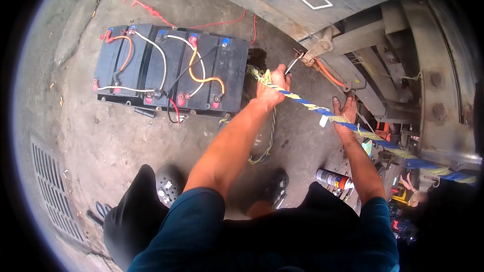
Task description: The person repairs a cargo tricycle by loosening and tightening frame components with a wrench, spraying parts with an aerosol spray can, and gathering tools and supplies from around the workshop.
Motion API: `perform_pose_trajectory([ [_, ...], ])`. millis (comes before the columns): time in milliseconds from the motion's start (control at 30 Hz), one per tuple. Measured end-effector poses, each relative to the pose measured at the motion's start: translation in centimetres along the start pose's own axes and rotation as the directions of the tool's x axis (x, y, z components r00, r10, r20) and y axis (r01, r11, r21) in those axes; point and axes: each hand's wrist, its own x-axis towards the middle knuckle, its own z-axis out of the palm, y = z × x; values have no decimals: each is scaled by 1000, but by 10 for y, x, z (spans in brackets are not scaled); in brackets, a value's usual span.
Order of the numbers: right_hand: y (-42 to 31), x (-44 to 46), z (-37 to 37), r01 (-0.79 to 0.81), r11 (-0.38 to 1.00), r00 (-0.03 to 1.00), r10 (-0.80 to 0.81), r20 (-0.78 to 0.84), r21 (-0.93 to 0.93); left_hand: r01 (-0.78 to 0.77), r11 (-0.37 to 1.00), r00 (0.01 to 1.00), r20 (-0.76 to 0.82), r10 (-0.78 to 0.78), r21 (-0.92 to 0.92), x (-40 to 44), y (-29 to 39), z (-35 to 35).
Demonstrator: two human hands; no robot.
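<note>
My left hand (274,88) is closed beside the battery bank's right end; what its fingers hold is hidden. A thin pale piece (293,64) sticks out past its fingertips. My right hand (345,111) has its fingers apart, near the metal frame, and holds nothing visible. A twisted blue and yellow rope (307,104) crosses over my left hand and right wrist, running to the lower right. The black batteries (229,65) stand side by side, joined by white and orange cables. An orange cable (328,73) hangs at the frame.
A vehicle's grey panel (302,0) and metal frame (438,90) fill the upper right. A spray can (334,178) lies near my right forearm, with scattered tools beyond. Red cord (217,22) lies behind the batteries. A floor grate (56,189) is at the left.
</note>
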Motion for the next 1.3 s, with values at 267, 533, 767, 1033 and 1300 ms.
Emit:
perform_pose_trajectory([
  [267, 38, 23, 17, -79, 903, 993, 33, 115, 421, -51, 988, 995, 92, 38, 146, 11, 14, 12],
  [533, 36, 31, 13, -228, 887, 968, 161, 194, 401, -78, 993, 989, -118, 88, 88, -46, -23, 7],
  [767, 34, 30, 18, -240, 830, 970, 178, 168, 504, -15, 988, 985, 172, -12, 155, -75, -34, -8],
  [1033, 37, 27, 20, -196, 882, 978, 144, 150, 429, -145, 956, 855, 454, 250, -254, -81, -22, 5],
  [1300, 32, 34, 17, -284, 780, 958, 204, 204, 558, 411, 503, 885, 465, -21, -760, -76, -18, 0],
])
